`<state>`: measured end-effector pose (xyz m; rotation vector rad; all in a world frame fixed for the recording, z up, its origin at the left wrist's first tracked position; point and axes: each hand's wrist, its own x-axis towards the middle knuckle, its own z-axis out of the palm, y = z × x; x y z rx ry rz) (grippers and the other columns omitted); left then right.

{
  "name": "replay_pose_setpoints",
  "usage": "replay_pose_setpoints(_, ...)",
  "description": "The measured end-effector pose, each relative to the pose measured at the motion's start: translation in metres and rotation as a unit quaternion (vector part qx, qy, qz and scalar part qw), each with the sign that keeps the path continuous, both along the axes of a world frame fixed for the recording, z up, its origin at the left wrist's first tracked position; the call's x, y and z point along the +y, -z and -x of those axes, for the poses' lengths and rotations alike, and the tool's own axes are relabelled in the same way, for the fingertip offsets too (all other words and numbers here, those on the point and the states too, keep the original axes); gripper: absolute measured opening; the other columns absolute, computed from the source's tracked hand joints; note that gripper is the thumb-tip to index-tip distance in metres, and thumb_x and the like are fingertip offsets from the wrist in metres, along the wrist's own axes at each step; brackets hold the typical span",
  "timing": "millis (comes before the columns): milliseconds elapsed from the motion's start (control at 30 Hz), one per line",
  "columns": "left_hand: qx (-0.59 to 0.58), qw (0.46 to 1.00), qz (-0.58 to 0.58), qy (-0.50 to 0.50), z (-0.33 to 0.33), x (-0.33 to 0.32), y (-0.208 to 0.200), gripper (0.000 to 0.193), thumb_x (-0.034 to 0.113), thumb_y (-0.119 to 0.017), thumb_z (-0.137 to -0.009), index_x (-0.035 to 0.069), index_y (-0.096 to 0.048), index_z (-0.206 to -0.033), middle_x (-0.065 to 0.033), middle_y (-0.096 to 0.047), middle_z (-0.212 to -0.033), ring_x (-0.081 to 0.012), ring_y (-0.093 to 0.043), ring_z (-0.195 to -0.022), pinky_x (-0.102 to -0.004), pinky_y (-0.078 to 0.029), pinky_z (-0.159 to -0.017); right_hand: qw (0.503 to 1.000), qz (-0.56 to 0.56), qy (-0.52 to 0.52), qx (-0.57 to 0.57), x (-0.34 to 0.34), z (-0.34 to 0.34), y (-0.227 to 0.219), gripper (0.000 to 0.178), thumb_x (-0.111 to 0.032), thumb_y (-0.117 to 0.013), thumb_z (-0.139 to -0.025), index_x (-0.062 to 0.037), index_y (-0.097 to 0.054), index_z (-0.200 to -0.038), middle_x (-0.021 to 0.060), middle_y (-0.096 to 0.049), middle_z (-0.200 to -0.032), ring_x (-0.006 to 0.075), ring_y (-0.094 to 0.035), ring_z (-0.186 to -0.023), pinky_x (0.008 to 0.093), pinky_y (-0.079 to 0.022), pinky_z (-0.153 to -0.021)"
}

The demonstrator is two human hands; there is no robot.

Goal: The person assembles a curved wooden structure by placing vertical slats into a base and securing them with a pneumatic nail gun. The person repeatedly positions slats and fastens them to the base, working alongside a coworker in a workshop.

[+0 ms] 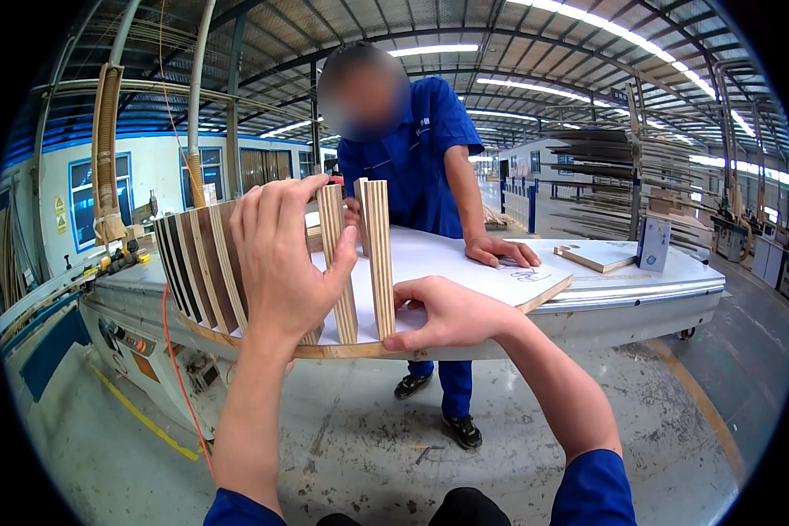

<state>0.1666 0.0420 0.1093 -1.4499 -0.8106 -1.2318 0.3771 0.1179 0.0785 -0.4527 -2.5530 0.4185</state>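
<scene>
My left hand (280,250) is closed round an upright plywood panel (337,272), fingers over its top and thumb across its near edge. Just right of it stands another plywood panel (379,254) with a layered edge. Low on that panel, my right hand (451,311) grips its base, its thumb along the rim of the white-topped board (491,280) beneath. A row of dark and light upright panels (203,267) curves along the board's left side, partly hidden by my left hand.
Across the board stands a person in blue (403,167), one hand (502,252) flat on it. The board lies on a metal machine table (657,280). To the right are a flat wooden piece (596,256) and a small box (654,244). An orange hose (177,377) hangs at left.
</scene>
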Motion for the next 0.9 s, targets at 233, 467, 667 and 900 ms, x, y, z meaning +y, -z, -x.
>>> replay_pose_setpoints(233, -0.001, 1.000, 0.000, 0.000, 0.0001, 0.0006, 0.0007, 0.049, 0.021, -0.072, -0.076, 0.006, -0.059, -0.121, -0.0115, -0.059, -0.111, -0.0302, -0.053, -0.110, -0.0427, -0.035, -0.102, 1.000, 0.000, 0.002, 0.004, 0.0008, -0.0004, 0.0003, 0.071, -0.055, -0.078, -0.076, 0.0090, -0.069, -0.104, 0.0218, -0.071, -0.094, 0.0292, -0.068, -0.089, 0.0363, -0.052, -0.085)
replay_pose_setpoints(467, 0.002, 1.000, -0.002, 0.004, 0.0001, 0.0003, 0.0008, 0.050, 0.020, -0.072, -0.076, 0.006, -0.059, -0.122, -0.0114, -0.059, -0.111, -0.0296, -0.054, -0.110, -0.0418, -0.035, -0.102, 1.000, -0.003, 0.002, 0.004, 0.0029, -0.0013, 0.0017, 0.068, -0.057, -0.080, -0.078, 0.0040, -0.069, -0.105, 0.0123, -0.069, -0.091, 0.0206, -0.061, -0.083, 0.0319, -0.048, -0.077)
replay_pose_setpoints(667, 0.000, 1.000, 0.001, 0.004, -0.0007, -0.0009, 0.0010, 0.050, 0.020, -0.072, -0.076, 0.006, -0.059, -0.122, -0.0109, -0.059, -0.111, -0.0290, -0.054, -0.109, -0.0415, -0.036, -0.102, 1.000, -0.011, -0.001, 0.003, 0.0054, -0.0008, 0.0032, 0.069, -0.058, -0.080, -0.078, 0.0040, -0.069, -0.106, 0.0121, -0.069, -0.091, 0.0200, -0.061, -0.083, 0.0317, -0.048, -0.076)
replay_pose_setpoints(900, 0.004, 1.000, 0.000, 0.008, -0.0004, -0.0004, 0.0007, 0.049, 0.019, -0.071, -0.075, 0.006, -0.059, -0.121, -0.0112, -0.059, -0.110, -0.0292, -0.054, -0.108, -0.0421, -0.035, -0.102, 1.000, 0.008, 0.007, 0.008, 0.0043, -0.0024, 0.0009, 0.072, -0.059, -0.077, -0.080, 0.0064, -0.069, -0.108, 0.0150, -0.070, -0.094, 0.0221, -0.064, -0.088, 0.0325, -0.050, -0.081)
